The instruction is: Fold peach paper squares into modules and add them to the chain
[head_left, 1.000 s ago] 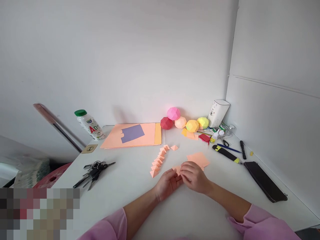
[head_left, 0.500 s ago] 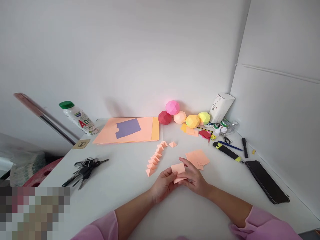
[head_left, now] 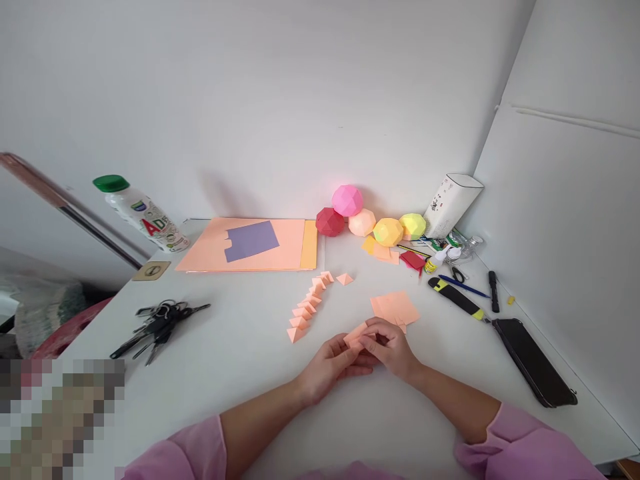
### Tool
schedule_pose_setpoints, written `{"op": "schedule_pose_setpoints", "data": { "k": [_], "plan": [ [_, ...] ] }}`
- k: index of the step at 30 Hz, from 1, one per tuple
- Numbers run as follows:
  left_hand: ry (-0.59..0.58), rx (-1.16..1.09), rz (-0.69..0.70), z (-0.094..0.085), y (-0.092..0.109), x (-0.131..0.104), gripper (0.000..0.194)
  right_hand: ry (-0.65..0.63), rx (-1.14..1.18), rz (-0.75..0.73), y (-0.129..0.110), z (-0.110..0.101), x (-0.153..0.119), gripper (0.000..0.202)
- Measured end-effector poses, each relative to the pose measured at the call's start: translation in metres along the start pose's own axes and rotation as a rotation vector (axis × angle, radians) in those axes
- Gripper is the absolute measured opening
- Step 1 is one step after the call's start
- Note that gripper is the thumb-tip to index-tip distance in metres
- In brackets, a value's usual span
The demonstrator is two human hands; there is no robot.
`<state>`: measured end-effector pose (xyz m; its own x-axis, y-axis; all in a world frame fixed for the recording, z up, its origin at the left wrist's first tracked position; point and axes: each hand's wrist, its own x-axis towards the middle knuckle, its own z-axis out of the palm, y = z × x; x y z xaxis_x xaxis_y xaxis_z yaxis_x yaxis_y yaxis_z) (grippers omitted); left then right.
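Observation:
Between my two hands is a small peach piece of paper (head_left: 356, 335), partly folded over and half covered by fingers. My left hand (head_left: 330, 365) grips its left side, thumb on top and fingers beneath. The thumb and fingers of my right hand (head_left: 393, 347) pinch its right side. Just beyond my right hand lie several flat peach paper squares (head_left: 396, 307), overlapping. Left of them, a slanting row of folded peach paper pieces (head_left: 309, 305) stands on the table, with a single folded piece (head_left: 345, 279) apart from the row's far end.
Faceted paper balls (head_left: 347, 201) sit against the wall. Peach sheets (head_left: 200, 248) carry a purple paper (head_left: 253, 241) at the back left. A bottle (head_left: 145, 217) and keys (head_left: 167, 327) are left; a box cutter (head_left: 455, 298), pen (head_left: 465, 287) and black phone (head_left: 534, 363) are right.
The paper was held up with its face showing; now it is tilted lower and folded over, with my right fingers closed onto it. The camera view has shifted slightly.

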<state>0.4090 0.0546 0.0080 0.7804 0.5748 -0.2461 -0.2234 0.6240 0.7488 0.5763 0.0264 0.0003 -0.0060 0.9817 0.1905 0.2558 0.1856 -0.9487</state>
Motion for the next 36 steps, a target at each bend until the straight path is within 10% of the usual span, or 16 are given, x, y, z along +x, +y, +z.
{"op": "schedule_pose_setpoints", "data": {
  "k": [10, 16, 36],
  "plan": [
    [0.234, 0.126, 0.072, 0.0012, -0.0039, 0.0019, 0.031, -0.077, 0.155, 0.23, 0.0057, -0.0037, -0.0058, 0.033],
    [0.14, 0.208, 0.112, -0.0036, 0.0021, 0.0014, 0.03, -0.245, 0.182, 0.327, 0.0059, -0.0083, 0.0005, 0.025],
    [0.14, 0.25, 0.121, -0.0015, -0.0016, 0.0024, 0.034, -0.247, 0.186, 0.291, 0.0069, -0.0086, 0.0002, 0.026]
  ]
}}
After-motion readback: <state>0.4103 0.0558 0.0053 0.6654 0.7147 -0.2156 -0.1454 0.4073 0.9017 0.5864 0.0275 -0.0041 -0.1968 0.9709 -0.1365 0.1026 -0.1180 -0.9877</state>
